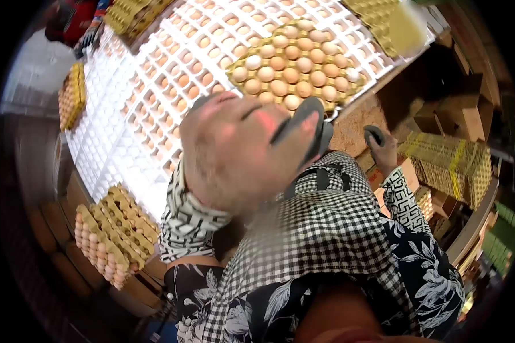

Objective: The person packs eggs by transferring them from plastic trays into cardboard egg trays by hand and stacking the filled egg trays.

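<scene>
My left hand (240, 146) is raised close to the camera, blurred, above the near edge of the egg trays. Its fingers, in dark grey coverings, are curled; what they hold, if anything, is hidden. My right hand (382, 150) is lower, off the table's near edge, its grey-covered fingers curled and nothing visible in them. A yellowish pulp egg tray (311, 79) full of brown and paler eggs lies just beyond my left hand. Beneath and around it spread white egg trays (184, 68), many of their cells holding eggs.
Stacked pulp trays with eggs (106, 243) stand at the lower left, and another stack (73, 97) at the far left. Pulp trays (377, 23) lie at the top right. Cardboard boxes (463, 111) and a strapped tray bundle (446, 166) are right. A co-worker's gloved hand (88, 39) shows top left.
</scene>
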The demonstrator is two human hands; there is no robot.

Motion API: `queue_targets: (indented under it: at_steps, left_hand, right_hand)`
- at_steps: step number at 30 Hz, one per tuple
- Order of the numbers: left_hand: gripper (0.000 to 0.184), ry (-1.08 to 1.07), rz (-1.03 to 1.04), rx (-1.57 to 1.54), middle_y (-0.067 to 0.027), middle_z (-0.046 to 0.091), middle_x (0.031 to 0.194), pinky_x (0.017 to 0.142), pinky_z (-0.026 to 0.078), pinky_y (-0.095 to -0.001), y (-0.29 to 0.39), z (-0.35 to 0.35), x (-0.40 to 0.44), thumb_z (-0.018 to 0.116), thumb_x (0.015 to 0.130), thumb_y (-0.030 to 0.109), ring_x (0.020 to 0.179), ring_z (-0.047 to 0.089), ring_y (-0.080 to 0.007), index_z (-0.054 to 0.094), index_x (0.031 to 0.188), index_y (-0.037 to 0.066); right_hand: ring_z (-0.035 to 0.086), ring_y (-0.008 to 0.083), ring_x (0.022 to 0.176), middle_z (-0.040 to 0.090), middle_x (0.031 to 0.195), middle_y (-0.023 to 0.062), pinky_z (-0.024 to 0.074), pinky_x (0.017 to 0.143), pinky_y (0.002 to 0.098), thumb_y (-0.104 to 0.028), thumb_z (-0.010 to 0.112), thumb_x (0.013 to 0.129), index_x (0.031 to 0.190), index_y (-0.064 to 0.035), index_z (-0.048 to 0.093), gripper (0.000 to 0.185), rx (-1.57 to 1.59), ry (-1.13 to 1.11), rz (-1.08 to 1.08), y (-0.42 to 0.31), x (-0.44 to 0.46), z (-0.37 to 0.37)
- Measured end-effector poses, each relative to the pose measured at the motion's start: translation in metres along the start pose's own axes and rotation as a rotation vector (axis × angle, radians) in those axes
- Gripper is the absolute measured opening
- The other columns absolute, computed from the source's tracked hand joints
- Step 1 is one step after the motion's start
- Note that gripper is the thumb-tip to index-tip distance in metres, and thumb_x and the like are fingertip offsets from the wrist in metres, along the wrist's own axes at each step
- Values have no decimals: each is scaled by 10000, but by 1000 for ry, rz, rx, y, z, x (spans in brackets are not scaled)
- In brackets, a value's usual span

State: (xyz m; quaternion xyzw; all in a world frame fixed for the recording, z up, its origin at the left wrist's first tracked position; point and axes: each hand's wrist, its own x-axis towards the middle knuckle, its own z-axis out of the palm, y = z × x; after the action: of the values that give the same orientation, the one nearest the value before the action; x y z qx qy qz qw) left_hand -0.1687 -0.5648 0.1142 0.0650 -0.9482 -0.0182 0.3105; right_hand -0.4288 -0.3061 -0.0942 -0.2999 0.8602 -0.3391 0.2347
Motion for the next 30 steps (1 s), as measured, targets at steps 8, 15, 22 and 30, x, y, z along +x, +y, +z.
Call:
queue_targets:
  at_steps: [8,15,22,30]
  left_hand:
    - [338,2,96,-315,-88,655,961,638,563,-372,138,-8,72,794,766,280,798,646,-220,657,1030,119]
    - [308,-141,365,-507,-77,639,920,603,547,-347,221,88,151,781,776,273,765,628,-192,655,1012,120]
    - [278,-290,562,-563,-66,623,879,568,530,-322,273,187,228,769,787,266,732,611,-164,654,995,122]
    - [243,-450,725,-550,-54,605,833,528,511,-293,308,273,265,755,800,258,695,591,-132,652,974,123]
  right_hand:
    - [672,328,943,693,1029,204,529,840,390,-225,643,891,1109,0,671,315,-131,31,164,132,-34,-4]
    - [572,148,571,640,752,65,461,501,298,-221,617,935,989,4,681,240,699,344,883,416,-169,-51]
    - [464,136,434,531,588,16,337,380,298,-177,625,912,834,-74,652,133,729,425,1440,567,-364,-85]
    - [530,112,525,632,739,30,407,458,247,-248,678,902,1011,-69,684,210,814,400,1284,579,-303,-84]
